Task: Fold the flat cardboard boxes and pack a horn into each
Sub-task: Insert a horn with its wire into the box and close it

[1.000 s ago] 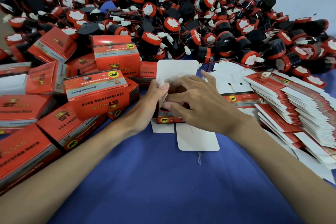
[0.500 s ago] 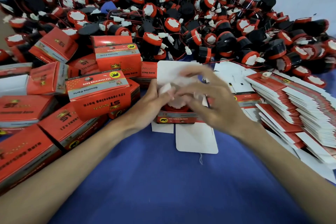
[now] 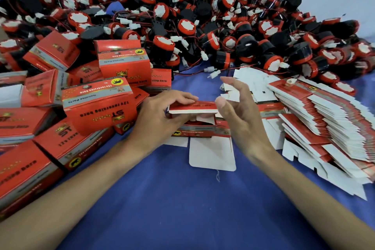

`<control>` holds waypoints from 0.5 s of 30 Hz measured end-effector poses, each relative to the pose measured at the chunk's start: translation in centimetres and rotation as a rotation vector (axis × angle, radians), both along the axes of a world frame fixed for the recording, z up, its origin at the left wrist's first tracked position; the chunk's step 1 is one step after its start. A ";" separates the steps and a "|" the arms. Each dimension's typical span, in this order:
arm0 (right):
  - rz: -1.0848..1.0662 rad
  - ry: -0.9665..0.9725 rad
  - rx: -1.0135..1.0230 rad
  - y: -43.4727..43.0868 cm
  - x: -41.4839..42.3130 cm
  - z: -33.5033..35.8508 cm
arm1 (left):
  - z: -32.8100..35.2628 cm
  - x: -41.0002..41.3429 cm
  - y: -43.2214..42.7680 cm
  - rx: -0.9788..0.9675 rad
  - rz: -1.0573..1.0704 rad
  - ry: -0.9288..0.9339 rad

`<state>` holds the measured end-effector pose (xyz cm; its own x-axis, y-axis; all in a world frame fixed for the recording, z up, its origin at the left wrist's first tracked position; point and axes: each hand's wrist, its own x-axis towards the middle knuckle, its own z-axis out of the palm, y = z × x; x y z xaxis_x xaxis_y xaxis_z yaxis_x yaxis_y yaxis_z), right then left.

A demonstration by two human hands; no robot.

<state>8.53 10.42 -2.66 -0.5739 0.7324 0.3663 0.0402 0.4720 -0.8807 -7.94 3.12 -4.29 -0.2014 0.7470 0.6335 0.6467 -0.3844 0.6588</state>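
Your left hand [image 3: 160, 115] pinches the red lid flap [image 3: 192, 106] of the box [image 3: 194, 131] you are working on, fingers laid over the top of the flap and thumb tucked below it. The flap is tipped over the box's open top, which is not yet shut. Your right hand [image 3: 241, 111] is just right of the box, fingers loosely spread and bent, gripping nothing. Its thumb tip sits at the right end of the flap; whether it touches cannot be told.

The box stands in the middle of the blue cloth [image 3: 182, 199], between your 2 hands. A bit of red horn [image 3: 191, 122] shows inside it, under the flap. A white bottom flap [image 3: 212, 154] lies flat on the cloth on the near side of the box.

To the left lie the packed boxes [image 3: 97, 103], heaped and tilted. To the right, the flat boxes [image 3: 324, 119] lie fanned in an overlapping stack. Along the far side runs the pile of loose horns [image 3: 203, 26], red and black, with wires and white plugs tangled through it.
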 end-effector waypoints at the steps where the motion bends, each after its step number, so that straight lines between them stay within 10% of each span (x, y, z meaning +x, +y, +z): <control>1: -0.016 -0.003 0.050 0.1 0.0 -0.1 | 0.0 -0.2 -0.1 -0.025 -0.014 0.043; 10: 0.038 -0.029 0.035 -0.1 0.4 -0.3 | 0.4 -0.7 -0.3 -0.204 -0.062 0.167; 15: -0.071 -0.069 0.364 0.0 0.4 -1.2 | 0.4 -0.7 -0.3 -0.137 -0.087 0.188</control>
<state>8.90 10.45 -3.83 -0.5588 0.6001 0.5724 0.1373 0.7477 -0.6497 -8.69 2.82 -3.91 -0.0204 0.8378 0.5456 0.7310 -0.3598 0.5798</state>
